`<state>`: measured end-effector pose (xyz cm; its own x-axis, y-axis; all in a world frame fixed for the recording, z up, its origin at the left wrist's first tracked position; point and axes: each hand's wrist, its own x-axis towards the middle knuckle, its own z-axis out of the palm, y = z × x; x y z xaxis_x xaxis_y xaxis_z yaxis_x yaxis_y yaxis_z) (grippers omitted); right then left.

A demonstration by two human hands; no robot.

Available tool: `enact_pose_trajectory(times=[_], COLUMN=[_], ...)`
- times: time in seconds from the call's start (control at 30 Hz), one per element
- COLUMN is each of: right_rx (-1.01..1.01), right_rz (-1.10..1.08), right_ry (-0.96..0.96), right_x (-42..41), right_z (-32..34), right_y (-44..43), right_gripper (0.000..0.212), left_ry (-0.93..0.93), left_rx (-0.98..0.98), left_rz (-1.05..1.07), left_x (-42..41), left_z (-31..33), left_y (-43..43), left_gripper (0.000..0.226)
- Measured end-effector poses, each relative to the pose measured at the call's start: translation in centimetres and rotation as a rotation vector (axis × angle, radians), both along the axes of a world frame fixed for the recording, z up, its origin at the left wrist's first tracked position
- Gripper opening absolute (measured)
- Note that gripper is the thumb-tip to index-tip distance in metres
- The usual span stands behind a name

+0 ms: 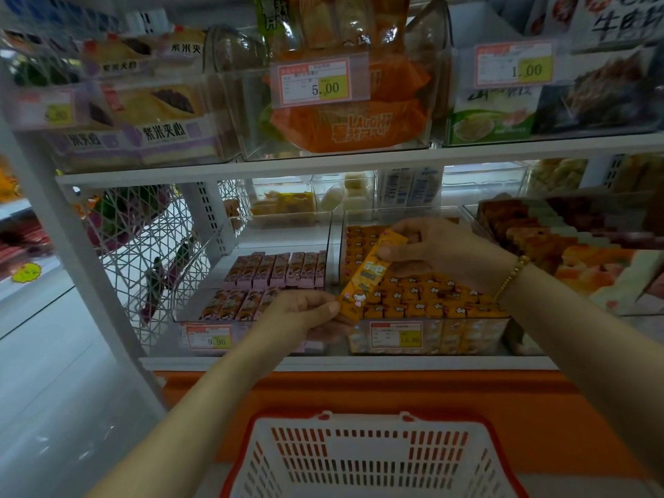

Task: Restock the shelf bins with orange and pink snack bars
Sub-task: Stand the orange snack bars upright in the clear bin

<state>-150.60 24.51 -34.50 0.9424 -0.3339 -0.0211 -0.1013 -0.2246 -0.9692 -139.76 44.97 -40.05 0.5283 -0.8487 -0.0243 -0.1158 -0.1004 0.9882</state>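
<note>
1. Left hand (305,310) pinches the lower end of one orange snack bar (370,278).
2. Right hand (442,249) grips its upper end.
3. Bar sits tilted between both hands, above the orange bin (431,336).
4. Pink bars (276,271) lie just beyond the left hand.

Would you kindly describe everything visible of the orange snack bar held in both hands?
The orange snack bar is a long, slim packet in a glossy-looking wrapper, with lettering mid-length and a cartoon figure near its lower end. It slants, lower end left, over the orange-bar bin. The left hand pinches its lower end; the right hand holds its upper end.
</note>
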Motion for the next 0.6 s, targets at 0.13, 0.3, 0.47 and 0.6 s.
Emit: enact_pose_trajectory(times=[0.13, 0.3, 0.47, 0.6], right_rx=[0.136, 0.199, 0.116, 0.180], right_rz=[0.085, 0.285, 0.397, 0.461], right_ry=[-0.041, -0.107, -0.177, -0.226], right_x=[-0.2, -0.6, -0.7, -0.3], right_z=[0.2, 0.1, 0.1, -0.1], right_y=[-0.3, -0.6, -0.4, -0.5], right_gripper=[0.045, 0.040, 0.038, 0.039], left_ry=[0.191, 0.541, 0.838, 0.986], left_rx=[-0.051, -0.035, -0.156, -0.251], left_rz=[0.016, -0.053, -0.056, -0.217], left_x=[-0.4, -0.9, -1.0, -1.1], left_z=[0.4, 0.8, 0.3, 0.4], left_y=[-0.1, 0.1, -0.1, -0.3], left_gripper=[0.031, 0.047, 0.038, 0.045])
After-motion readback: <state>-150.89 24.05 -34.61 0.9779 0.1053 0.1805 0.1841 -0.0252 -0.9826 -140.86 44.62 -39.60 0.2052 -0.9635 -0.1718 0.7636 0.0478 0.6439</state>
